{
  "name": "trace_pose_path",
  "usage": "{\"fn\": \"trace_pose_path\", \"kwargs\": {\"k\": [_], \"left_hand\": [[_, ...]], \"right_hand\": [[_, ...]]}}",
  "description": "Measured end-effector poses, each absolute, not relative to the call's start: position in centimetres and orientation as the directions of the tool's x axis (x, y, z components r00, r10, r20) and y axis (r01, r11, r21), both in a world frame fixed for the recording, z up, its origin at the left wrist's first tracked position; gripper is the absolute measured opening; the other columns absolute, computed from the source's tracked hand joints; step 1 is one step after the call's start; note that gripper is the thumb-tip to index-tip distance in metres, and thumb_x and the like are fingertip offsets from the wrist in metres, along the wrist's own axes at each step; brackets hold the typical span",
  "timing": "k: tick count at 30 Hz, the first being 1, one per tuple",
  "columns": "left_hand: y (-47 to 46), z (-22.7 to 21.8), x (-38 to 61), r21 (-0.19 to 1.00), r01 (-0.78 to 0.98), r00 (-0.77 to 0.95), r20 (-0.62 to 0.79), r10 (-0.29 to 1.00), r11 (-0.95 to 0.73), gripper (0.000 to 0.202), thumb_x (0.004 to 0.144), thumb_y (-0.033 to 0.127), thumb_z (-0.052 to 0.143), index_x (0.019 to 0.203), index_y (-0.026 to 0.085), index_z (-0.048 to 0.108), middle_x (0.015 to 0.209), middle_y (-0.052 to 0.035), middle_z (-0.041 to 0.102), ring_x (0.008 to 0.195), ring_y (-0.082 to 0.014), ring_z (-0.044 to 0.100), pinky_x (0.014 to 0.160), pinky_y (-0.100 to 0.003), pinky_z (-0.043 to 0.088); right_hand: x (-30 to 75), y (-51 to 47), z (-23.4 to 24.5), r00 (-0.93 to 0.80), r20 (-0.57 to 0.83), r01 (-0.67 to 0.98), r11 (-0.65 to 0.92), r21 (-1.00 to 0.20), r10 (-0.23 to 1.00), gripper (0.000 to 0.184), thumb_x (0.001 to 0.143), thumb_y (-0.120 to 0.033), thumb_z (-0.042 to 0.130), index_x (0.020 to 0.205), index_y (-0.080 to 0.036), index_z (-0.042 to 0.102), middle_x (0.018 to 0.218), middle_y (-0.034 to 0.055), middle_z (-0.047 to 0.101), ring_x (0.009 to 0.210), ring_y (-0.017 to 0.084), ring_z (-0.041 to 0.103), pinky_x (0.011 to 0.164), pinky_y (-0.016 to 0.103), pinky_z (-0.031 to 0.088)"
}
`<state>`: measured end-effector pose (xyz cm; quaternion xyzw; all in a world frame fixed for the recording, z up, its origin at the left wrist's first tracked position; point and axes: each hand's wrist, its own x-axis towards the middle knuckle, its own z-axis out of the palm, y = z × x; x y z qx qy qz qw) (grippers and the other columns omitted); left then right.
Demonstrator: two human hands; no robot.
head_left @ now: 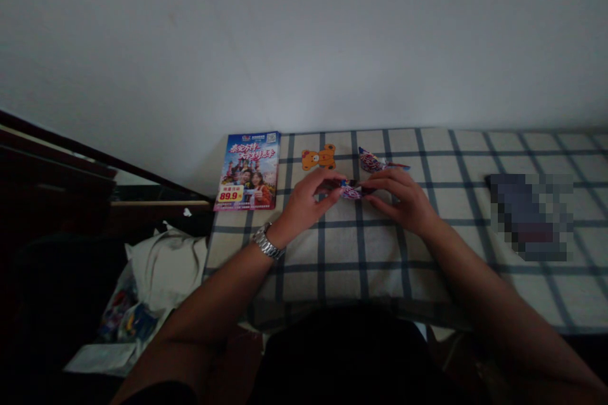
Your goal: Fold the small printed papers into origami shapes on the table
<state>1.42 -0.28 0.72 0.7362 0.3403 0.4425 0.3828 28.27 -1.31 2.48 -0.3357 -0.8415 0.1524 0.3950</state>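
My left hand (308, 199) and my right hand (399, 199) meet over the checked tablecloth (361, 253). Both pinch a small purple-and-white wrapped candy (350, 190) between their fingertips, one hand at each end. A metal watch (267, 243) is on my left wrist. Just behind the hands lies a second purple wrapper (375, 161). An orange bear-shaped cutout (318, 157) lies flat to its left.
A colourful leaflet with a price tag (247, 171) lies at the table's left edge. A blurred-out dark object (532, 215) sits at the right. Left of the table are a white bag (164, 266) and small packets on the floor. A plain wall stands behind.
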Motion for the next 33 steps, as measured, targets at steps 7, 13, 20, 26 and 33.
{"fn": "trace_pose_path", "kwargs": {"k": [7,13,20,26,33], "left_hand": [[0.4,0.2,1.5,0.956,-0.05,0.308,0.289,0.906,-0.288,0.028,0.101,0.037,0.075,0.121,0.02,0.066,0.118,-0.0072,0.072,0.103,-0.0154,0.075,0.087,-0.026,0.067],[0.6,0.0,1.6,0.97,-0.127,0.297,0.235,0.926,-0.206,0.034,0.099,0.044,0.076,0.12,0.02,0.063,0.115,-0.007,0.071,0.101,-0.0172,0.075,0.084,-0.03,0.069],[0.6,-0.2,1.7,0.969,-0.143,0.317,0.236,0.919,-0.2,0.035,0.099,0.044,0.076,0.12,0.021,0.063,0.118,-0.0074,0.071,0.101,-0.0171,0.074,0.086,-0.031,0.068],[0.6,0.2,1.3,0.972,-0.106,0.304,0.231,0.924,-0.208,0.034,0.101,0.046,0.073,0.12,0.021,0.062,0.12,-0.0082,0.07,0.101,-0.0169,0.074,0.086,-0.03,0.067],[0.6,0.4,1.1,0.973,-0.075,0.288,0.232,0.929,-0.22,0.033,0.101,0.046,0.073,0.118,0.02,0.065,0.117,-0.0075,0.071,0.098,-0.0135,0.074,0.084,-0.025,0.065]], "right_hand": [[29.4,-0.9,2.5,-0.408,0.474,0.457,0.624,-0.634,0.78,0.031,0.097,-0.033,0.077,0.127,-0.03,0.072,0.135,0.0115,0.07,0.129,0.033,0.067,0.111,0.055,0.055],[29.4,-0.9,2.4,-0.389,0.44,0.431,0.582,-0.689,0.809,0.023,0.098,-0.032,0.074,0.121,-0.03,0.074,0.136,0.0109,0.071,0.13,0.032,0.067,0.109,0.055,0.058],[29.3,-0.9,2.4,-0.407,0.425,0.38,0.573,-0.726,0.809,0.013,0.1,-0.029,0.071,0.113,-0.03,0.074,0.122,0.0076,0.077,0.116,0.029,0.073,0.091,0.046,0.063],[29.7,-0.9,2.9,-0.339,0.422,0.396,0.535,-0.746,0.841,0.004,0.1,-0.031,0.072,0.103,-0.029,0.073,0.124,0.0084,0.075,0.114,0.027,0.072,0.085,0.041,0.064],[31.6,0.3,1.1,-0.093,0.305,0.36,0.317,-0.877,0.948,0.017,0.097,-0.041,0.076,0.105,-0.028,0.07,0.128,0.0063,0.075,0.102,0.023,0.077,0.078,0.036,0.066]]}}
